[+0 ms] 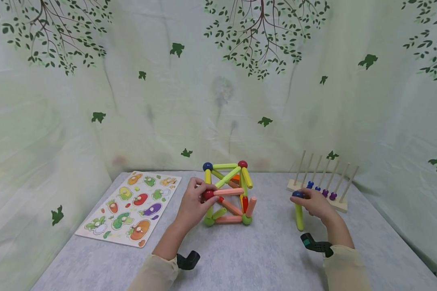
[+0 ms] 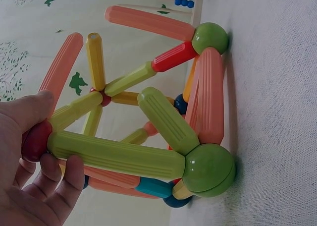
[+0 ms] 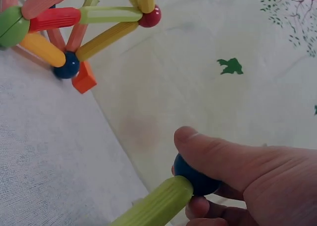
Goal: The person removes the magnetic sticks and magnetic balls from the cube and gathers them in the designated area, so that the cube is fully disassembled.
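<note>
Frame (image 1: 228, 178) stands mid-table (image 1: 269, 250), in front of the backdrop. Left hand (image 1: 193, 204) pinches its near upper red ball (image 1: 207, 195), thumb also across the root of a pink stick (image 1: 231, 192). Right hand (image 1: 318, 203) pinches a blue ball (image 1: 297, 194) with a green stick (image 1: 299, 218) hanging from it, well apart from the frame; can't tell if the stick's low end touches the table. Main risk: the joints. Sticks look only end-seated on the balls, so a pull or twist at the red ball could pop one off and let that corner sag. Pressing down there could also skew the frame, since I'd guess the joints can pivot. Several sticks have free ends, including the pink one, the yellow stick (image 1: 247, 178) up top and the near lower green stick (image 2: 168, 121); a hand or the loose pair could snag them. On the right, the grip is on the ball only, so a knock at the stick's far end could swing or shed it. Rack (image 1: 340, 205) sits just behind that hand; a backward drift could clip its pegs.
</note>
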`<state>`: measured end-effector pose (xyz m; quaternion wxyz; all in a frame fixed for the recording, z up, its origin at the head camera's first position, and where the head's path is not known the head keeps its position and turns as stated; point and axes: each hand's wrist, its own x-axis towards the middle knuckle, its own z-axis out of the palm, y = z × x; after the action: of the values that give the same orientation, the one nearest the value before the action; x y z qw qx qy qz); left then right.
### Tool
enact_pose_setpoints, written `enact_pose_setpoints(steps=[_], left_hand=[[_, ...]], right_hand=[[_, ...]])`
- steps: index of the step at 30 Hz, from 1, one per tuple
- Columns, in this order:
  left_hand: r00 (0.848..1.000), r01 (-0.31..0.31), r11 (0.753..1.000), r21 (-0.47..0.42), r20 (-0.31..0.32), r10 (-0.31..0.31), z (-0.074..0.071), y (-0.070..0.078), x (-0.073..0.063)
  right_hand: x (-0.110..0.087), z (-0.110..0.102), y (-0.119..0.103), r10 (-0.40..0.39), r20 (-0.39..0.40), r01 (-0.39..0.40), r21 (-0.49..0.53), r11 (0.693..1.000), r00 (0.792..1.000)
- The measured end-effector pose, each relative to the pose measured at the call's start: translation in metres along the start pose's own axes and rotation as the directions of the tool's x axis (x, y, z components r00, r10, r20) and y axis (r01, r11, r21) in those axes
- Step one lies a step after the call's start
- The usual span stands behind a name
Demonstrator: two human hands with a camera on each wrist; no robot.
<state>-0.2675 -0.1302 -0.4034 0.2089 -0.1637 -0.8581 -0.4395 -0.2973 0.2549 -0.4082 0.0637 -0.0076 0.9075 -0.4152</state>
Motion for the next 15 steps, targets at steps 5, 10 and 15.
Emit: enact_pose_setpoints(steps=[5, 10, 15], left_hand=[[1.000, -0.009, 1.000, 0.016, -0.006, 0.009, 0.0000, -0.0008, 0.0002], [1.000, -0.004, 1.000, 0.013, -0.005, 0.004, -0.0004, -0.0007, 0.0000], [1.000, 0.002, 1.000, 0.008, 0.001, -0.002, -0.0006, -0.0006, -0.0001]], right_hand=[[0.0024, 0.0002, 0.0022, 0.007, -0.014, -0.008, -0.032, 0.999, 1.000], [0.0050, 0.0030, 0.0050, -0.004, -0.027, 0.002, -0.069, 0.998, 1.000], [0.0075, 0.0065, 0.0105, -0.054, -0.056, 0.046, -0.139, 0.989, 0.997]])
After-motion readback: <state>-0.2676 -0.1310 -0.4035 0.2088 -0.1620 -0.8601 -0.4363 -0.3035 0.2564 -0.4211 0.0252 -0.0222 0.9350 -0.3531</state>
